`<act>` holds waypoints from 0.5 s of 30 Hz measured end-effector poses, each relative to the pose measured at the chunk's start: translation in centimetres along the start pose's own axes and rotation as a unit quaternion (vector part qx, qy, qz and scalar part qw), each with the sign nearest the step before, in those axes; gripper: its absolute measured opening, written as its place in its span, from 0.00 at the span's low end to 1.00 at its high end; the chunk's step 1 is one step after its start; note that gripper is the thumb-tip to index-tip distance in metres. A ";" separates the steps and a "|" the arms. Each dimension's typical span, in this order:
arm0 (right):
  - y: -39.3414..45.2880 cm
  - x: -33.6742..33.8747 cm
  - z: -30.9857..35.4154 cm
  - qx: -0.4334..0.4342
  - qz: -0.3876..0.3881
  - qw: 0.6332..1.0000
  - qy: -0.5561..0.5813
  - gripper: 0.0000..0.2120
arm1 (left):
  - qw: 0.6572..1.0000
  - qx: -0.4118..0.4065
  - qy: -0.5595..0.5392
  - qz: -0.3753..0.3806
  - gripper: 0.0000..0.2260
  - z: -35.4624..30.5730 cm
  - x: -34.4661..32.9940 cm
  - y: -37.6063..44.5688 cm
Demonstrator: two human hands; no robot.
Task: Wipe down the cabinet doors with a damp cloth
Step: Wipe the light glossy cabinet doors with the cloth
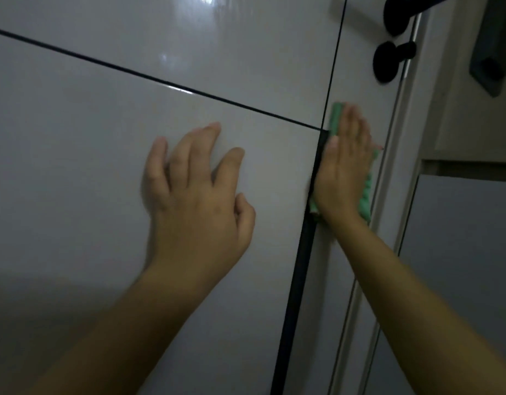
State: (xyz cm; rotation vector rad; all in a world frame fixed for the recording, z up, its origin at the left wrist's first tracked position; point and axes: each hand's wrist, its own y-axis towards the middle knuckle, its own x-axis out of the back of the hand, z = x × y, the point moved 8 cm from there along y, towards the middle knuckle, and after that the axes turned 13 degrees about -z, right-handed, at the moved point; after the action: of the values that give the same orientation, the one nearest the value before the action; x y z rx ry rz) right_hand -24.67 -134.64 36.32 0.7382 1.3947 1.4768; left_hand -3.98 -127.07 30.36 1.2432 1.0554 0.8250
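Flat right hand (344, 166) presses cloth (365, 199) on narrow door (357, 67).
Left hand (195, 201), fingers spread, rests on wide door (75, 166); black knobs (388, 61) above.

No readable text, no labels (glossy doors)

hands: two, the left hand (195, 195) and the right hand (344, 163)
cloths: one green cloth (336, 118)
cabinet door panels: three, a lower left panel (75, 166), an upper left panel (189, 38), a narrow right panel (357, 67)
black round knobs: two, an upper knob (400, 12), a lower knob (388, 61)
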 end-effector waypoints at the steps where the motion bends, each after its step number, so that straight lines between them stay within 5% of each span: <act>1: -0.8 0.3 -1.0 -0.047 -0.015 0.999 -0.002 0.28 | 1.000 -0.009 -0.010 0.007 0.22 -0.8 -0.2 -0.4; 3: -5.4 0.9 -0.4 -0.059 -0.020 0.998 -0.014 0.27 | 0.999 -0.037 -0.025 0.029 0.24 -2.5 -0.9 -1.6; 6: -14.6 1.4 1.8 0.105 0.055 0.993 0.011 0.24 | 0.996 -0.056 -0.037 0.059 0.26 -4.1 -2.2 -3.4; 8: -15.5 2.1 -0.4 0.135 0.083 0.987 0.018 0.23 | 0.994 -0.068 -0.042 0.069 0.27 -4.9 -2.7 -4.5; 15: -17.4 2.9 -3.3 -0.107 -0.027 0.994 -0.012 0.25 | 0.990 -0.083 -0.082 0.080 0.28 -6.2 -2.6 -10.4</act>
State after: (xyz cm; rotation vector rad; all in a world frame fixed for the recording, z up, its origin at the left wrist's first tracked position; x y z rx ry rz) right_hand -24.80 -134.92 18.40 0.5767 1.2056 1.5426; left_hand -11.29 -129.15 20.54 1.2425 0.7471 0.8989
